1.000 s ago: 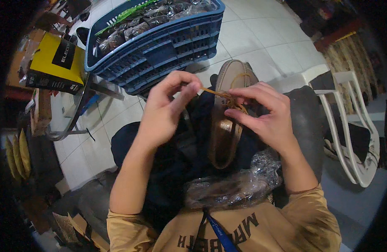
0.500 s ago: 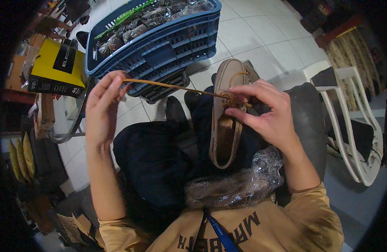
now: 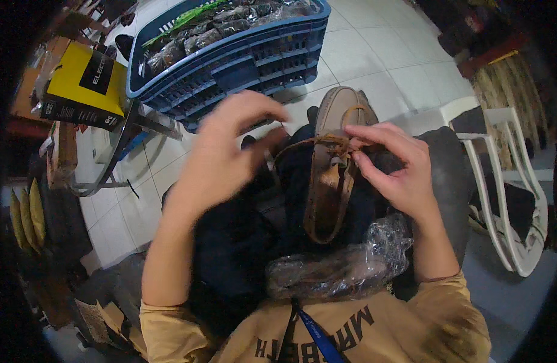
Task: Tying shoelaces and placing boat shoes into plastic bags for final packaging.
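Observation:
A beige-brown moccasin-style shoe (image 3: 345, 100) lies over my dark-clothed lap, toe pointing away from me. At its throat a tan shoelace (image 3: 330, 143) is bunched into a loop or knot. My right hand (image 3: 396, 160) pinches the lace at the shoe's right side, thumb and index finger nearly together. To the left of the shoe, my left hand (image 3: 233, 148) is blurred by motion, its thumb and index finger apart. From the knot, a loose length of lace droops leftward just beyond those fingers. Across my lap lies a clear plastic-wrapped bundle (image 3: 339, 266), apparently another shoe.
Ahead on the tiled floor stands a blue plastic crate (image 3: 230, 75) filled with plastic-wrapped items. A yellow and black box (image 3: 88, 81) sits at the far left. On the right is a white plastic chair (image 3: 502, 187). Cardboard pieces (image 3: 109, 320) lie at lower left.
My left hand has let go of the stretched lace and moved right, toward the shoe. The lace now hangs slack in a curve. My right hand stays at the knot.

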A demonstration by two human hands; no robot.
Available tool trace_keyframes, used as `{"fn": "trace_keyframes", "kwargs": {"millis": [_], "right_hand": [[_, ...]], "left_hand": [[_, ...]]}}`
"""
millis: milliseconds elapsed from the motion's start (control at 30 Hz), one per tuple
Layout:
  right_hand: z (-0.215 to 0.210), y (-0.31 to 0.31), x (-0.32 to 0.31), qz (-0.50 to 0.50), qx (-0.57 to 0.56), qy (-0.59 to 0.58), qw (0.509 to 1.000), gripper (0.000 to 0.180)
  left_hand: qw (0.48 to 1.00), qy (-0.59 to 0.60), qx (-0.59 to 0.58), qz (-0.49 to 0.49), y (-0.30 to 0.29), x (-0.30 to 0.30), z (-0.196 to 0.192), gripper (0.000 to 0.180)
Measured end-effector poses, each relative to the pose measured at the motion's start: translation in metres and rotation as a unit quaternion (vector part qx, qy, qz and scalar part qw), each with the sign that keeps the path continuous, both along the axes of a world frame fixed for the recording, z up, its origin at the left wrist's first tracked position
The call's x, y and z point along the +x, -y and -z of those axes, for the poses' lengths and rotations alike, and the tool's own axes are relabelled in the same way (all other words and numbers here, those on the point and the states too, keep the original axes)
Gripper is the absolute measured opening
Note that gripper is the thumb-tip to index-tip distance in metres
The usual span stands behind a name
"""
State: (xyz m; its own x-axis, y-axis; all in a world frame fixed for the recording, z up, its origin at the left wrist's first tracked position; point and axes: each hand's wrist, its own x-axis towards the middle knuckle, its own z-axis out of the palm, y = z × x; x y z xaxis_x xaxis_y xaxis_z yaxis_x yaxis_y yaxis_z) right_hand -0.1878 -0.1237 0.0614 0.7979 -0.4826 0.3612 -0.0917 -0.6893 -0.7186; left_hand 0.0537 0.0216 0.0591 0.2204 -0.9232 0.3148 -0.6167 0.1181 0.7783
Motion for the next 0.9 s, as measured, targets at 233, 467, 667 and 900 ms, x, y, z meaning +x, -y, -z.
{"fn": "trace_keyframes", "kwargs": {"millis": [233, 467, 667, 900], "right_hand": [[0.009, -0.003, -0.001, 0.037, -0.051, 0.031, 0.997, 0.025], [0.014, -0.003, -0.004, 0.067, -0.032, 0.035, 0.997, 0.021], [0.016, -0.004, 0.001, 0.074, -0.023, 0.059, 0.995, 0.027], [0.009, -0.004, 0.005, 0.015, -0.017, 0.042, 0.999, 0.039]], "left_hand": [[0.990, 0.054, -0.091, 0.089, 0.031, -0.027, 0.028, 0.023], [0.987, 0.069, -0.124, 0.076, 0.035, -0.030, 0.028, 0.016], [0.984, 0.081, -0.146, 0.067, 0.032, -0.027, 0.030, 0.016], [0.994, 0.000, -0.085, 0.074, 0.027, -0.030, 0.025, 0.019]]}}
